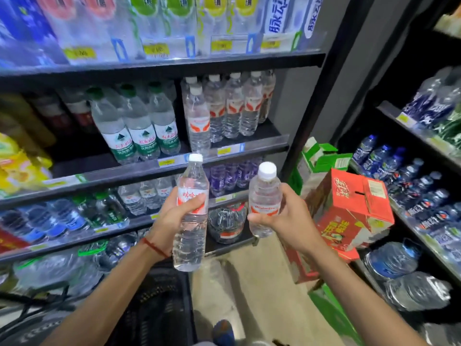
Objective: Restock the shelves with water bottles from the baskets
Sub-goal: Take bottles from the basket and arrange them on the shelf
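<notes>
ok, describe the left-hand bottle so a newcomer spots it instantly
Facing the dark drinks shelving, two hands each hold a clear white-capped bottle. The left hand grips the tall bottle, red-and-white labelled. It stands taller and slimmer than the short bottle in the right hand.

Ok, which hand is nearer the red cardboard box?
Right. The right hand, holding a small bottle, is just left of the red box. The left hand, holding a taller bottle, is farther left, beyond the right one.
</notes>
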Motion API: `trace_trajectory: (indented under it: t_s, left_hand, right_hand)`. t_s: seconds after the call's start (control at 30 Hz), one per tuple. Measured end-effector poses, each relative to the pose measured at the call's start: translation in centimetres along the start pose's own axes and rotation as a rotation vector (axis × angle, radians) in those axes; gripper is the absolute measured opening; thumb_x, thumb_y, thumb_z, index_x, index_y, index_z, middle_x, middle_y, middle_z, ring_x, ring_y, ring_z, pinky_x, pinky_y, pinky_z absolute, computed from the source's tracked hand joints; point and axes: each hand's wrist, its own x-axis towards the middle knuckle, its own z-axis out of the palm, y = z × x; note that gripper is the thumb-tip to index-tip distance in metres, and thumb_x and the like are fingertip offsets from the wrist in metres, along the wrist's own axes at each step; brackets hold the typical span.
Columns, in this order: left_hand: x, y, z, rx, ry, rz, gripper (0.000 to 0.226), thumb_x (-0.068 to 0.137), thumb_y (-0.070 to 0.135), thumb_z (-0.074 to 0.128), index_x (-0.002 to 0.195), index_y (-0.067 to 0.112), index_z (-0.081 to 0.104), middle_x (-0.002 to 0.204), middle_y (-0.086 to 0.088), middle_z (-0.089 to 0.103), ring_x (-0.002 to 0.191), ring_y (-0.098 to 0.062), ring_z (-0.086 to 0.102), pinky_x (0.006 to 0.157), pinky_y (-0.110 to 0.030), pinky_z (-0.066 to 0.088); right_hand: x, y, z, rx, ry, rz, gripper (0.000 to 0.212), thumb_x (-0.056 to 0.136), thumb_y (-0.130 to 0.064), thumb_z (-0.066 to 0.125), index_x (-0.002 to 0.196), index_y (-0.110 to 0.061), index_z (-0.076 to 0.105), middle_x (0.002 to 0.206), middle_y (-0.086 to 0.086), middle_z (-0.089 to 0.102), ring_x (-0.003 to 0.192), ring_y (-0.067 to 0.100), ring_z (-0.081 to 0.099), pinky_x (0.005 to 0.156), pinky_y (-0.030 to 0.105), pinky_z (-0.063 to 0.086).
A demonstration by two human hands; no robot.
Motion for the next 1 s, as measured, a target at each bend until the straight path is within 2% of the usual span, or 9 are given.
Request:
trace_trajectory:
  t_s: [0.07,0.17,0.37,0.5,0.57,0.63,0.73,0.87,1.0]
  left_hand:
    - [1.7,0.7,-0.3,0.000,-0.005,0.016,0.057,0.076,0.026,0.083,0.127,0.015,0.061,0.091,-0.003,0.072,0.075,-0.018,0.069,0.066,-0.031,0.057]
    - [3.7,1.9,-0.5,0.015,0.009,0.035,0.074,0.068,0.038,0.086,0.132,0.011,0.060,0.094,-0.005,0.070,0.077,-0.022,0.066,0.069,-0.035,0.054]
    - [6.7,3.7,0.0,0.064,0.097,0.104,0.058,0.076,0.032,0.079,0.129,0.019,0.063,0.091,0.003,0.074,0.074,-0.013,0.069,0.062,-0.022,0.053]
    - [7.6,4.2,-0.1,0.010,0.169,0.123,0.081,0.061,0.048,0.090,0.133,0.022,0.062,0.111,-0.007,0.075,0.098,-0.029,0.070,0.090,-0.046,0.054]
    - [8.0,4.4,0.4,0.000,0.212,0.146,0.090,0.058,0.055,0.093,0.136,0.024,0.060,0.108,-0.006,0.074,0.098,-0.031,0.065,0.094,-0.054,0.047]
    - [8.3,4.7,0.9,-0.031,0.245,0.173,0.083,0.065,0.048,0.091,0.136,0.023,0.059,0.103,-0.006,0.072,0.095,-0.031,0.060,0.090,-0.053,0.043]
    - [8.3,5.2,1.8,-0.039,0.269,0.190,0.063,0.078,0.034,0.081,0.135,0.019,0.059,0.104,-0.010,0.073,0.091,-0.030,0.068,0.090,-0.050,0.052]
    - [8.1,5.1,2.4,-0.043,0.301,0.203,0.056,0.083,0.029,0.076,0.134,0.015,0.058,0.100,-0.009,0.070,0.087,-0.026,0.067,0.080,-0.041,0.055]
    - [8.1,4.5,2.3,-0.054,0.340,0.200,0.066,0.076,0.036,0.082,0.134,0.018,0.059,0.104,-0.012,0.069,0.090,-0.028,0.066,0.082,-0.042,0.054]
  right_hand:
    - [3.0,-0.3,-0.1,-0.002,0.012,-0.029,0.060,0.063,-0.023,0.100,0.114,-0.026,0.067,0.106,-0.008,0.077,0.099,0.009,0.073,0.092,0.037,0.057]
    - [7.1,-0.9,-0.2,-0.065,-0.008,-0.094,0.050,0.062,-0.032,0.098,0.106,-0.030,0.074,0.103,-0.006,0.077,0.099,0.012,0.072,0.093,0.040,0.057]
    - [13.6,-1.4,0.2,-0.030,0.016,-0.181,0.057,0.063,-0.021,0.100,0.100,-0.042,0.062,0.113,0.000,0.070,0.104,0.010,0.069,0.096,0.038,0.055]
    - [17.5,-2.7,0.7,0.001,0.021,-0.334,0.066,0.063,-0.016,0.100,0.106,-0.040,0.057,0.115,0.004,0.063,0.108,0.018,0.064,0.093,0.023,0.051]
    - [19.5,-3.5,1.0,0.020,0.014,-0.394,0.066,0.062,-0.016,0.100,0.110,-0.035,0.059,0.113,-0.003,0.060,0.109,0.015,0.060,0.092,0.019,0.049]
    - [21.1,-4.2,1.4,0.048,0.004,-0.426,0.066,0.065,-0.017,0.099,0.108,-0.042,0.057,0.114,-0.005,0.059,0.111,0.013,0.059,0.094,0.018,0.048]
    - [23.1,-4.7,2.4,0.066,-0.023,-0.419,0.064,0.068,-0.021,0.097,0.105,-0.049,0.053,0.118,0.001,0.060,0.112,0.014,0.059,0.096,0.022,0.049]
    - [24.7,-3.9,3.6,0.056,-0.088,-0.359,0.062,0.068,-0.021,0.097,0.118,-0.030,0.063,0.119,-0.004,0.059,0.112,0.010,0.059,0.098,0.019,0.047]
    - [26.0,-3.3,4.7,0.071,-0.166,-0.260,0.073,0.070,-0.021,0.096,0.135,-0.017,0.063,0.125,-0.004,0.065,0.113,0.005,0.065,0.099,0.022,0.054]
